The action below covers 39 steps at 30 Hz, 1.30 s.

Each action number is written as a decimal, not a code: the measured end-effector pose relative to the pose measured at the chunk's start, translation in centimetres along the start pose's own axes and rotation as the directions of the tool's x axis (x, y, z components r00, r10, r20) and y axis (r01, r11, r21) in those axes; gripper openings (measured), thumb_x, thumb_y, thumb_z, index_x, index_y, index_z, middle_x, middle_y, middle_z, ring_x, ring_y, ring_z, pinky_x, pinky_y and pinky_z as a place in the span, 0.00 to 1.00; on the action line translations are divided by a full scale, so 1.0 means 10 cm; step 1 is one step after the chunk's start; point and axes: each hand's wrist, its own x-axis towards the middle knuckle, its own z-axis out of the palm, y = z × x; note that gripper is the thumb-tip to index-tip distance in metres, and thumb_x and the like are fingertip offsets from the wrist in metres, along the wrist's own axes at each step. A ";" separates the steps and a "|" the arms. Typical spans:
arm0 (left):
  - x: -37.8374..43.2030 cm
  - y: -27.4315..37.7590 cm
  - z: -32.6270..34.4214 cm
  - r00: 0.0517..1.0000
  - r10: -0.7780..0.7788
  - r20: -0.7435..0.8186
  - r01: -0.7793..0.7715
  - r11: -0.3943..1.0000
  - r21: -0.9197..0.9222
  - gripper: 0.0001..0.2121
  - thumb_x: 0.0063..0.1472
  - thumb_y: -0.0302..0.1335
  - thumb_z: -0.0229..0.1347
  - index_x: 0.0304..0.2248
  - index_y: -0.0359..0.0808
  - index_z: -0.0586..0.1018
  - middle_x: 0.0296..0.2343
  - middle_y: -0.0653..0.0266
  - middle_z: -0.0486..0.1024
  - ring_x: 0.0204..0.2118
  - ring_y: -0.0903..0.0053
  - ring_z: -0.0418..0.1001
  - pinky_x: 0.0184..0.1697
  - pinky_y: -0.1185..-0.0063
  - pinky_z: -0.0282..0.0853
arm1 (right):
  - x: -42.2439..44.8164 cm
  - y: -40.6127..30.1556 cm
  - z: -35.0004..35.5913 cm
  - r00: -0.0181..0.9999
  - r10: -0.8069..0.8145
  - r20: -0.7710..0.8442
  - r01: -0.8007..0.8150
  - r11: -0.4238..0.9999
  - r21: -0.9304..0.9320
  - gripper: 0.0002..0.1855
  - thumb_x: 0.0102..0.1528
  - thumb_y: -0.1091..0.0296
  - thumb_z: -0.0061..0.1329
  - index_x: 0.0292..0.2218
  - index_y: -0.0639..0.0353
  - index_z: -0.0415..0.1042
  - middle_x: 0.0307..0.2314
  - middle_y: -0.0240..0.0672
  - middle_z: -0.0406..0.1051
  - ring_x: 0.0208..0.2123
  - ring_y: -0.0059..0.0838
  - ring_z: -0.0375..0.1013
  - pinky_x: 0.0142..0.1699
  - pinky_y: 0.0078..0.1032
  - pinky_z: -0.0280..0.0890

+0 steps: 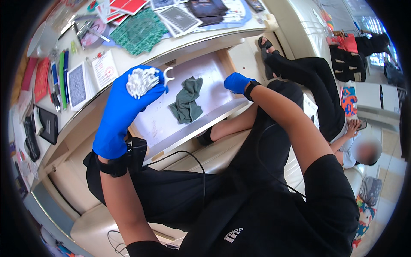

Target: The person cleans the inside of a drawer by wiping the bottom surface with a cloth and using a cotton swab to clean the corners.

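My left hand (135, 96), in a blue glove, holds a bunch of white plastic floss picks (143, 81) above the left part of an open drawer (160, 123). One floss pick (168, 77) sticks out past the fingers. In the drawer lies a crumpled dark green cloth (188, 101), touched by neither hand. My right hand (238, 83), also gloved in blue, is by the drawer's right front corner with its fingers curled in. Whether it grips anything there is hidden.
On the desk (128, 69) above the drawer lie playing cards (179, 17), a green patterned item (138, 31), pens (62, 77) and a black wallet-like case (48, 125). Another person (350, 138) sits at the right with a phone, legs stretched towards the desk. A black cable (192, 155) crosses my lap.
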 end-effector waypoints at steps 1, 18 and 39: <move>0.00 -0.03 -0.02 0.998 0.053 0.016 -0.052 0.996 -0.072 0.13 0.45 0.26 0.59 0.32 0.34 0.72 0.25 0.71 0.73 0.26 0.88 0.69 0.26 0.89 0.64 | 0.06 -0.02 0.04 0.997 0.031 0.077 -0.027 0.999 -0.047 0.06 0.34 0.66 0.52 0.17 0.56 0.70 0.15 0.36 0.68 0.22 0.37 0.70 0.26 0.28 0.64; 0.11 -0.23 -0.02 1.000 0.024 0.019 -0.024 0.999 0.022 0.14 0.45 0.29 0.60 0.33 0.36 0.73 0.22 0.75 0.72 0.20 0.93 0.64 0.16 0.91 0.56 | -0.18 0.28 -0.68 0.963 0.262 -0.054 -0.228 0.910 0.347 0.10 0.39 0.57 0.48 0.21 0.52 0.73 0.20 0.38 0.70 0.26 0.40 0.69 0.32 0.33 0.65; -0.06 -0.24 -0.15 0.993 0.114 -0.009 -0.114 0.993 -0.019 0.15 0.46 0.29 0.59 0.34 0.34 0.73 0.25 0.72 0.73 0.23 0.91 0.67 0.21 0.90 0.60 | 0.53 -0.44 -1.03 0.924 0.027 -0.380 0.151 0.889 0.432 0.16 0.42 0.65 0.51 0.35 0.54 0.69 0.28 0.39 0.69 0.33 0.39 0.68 0.39 0.29 0.63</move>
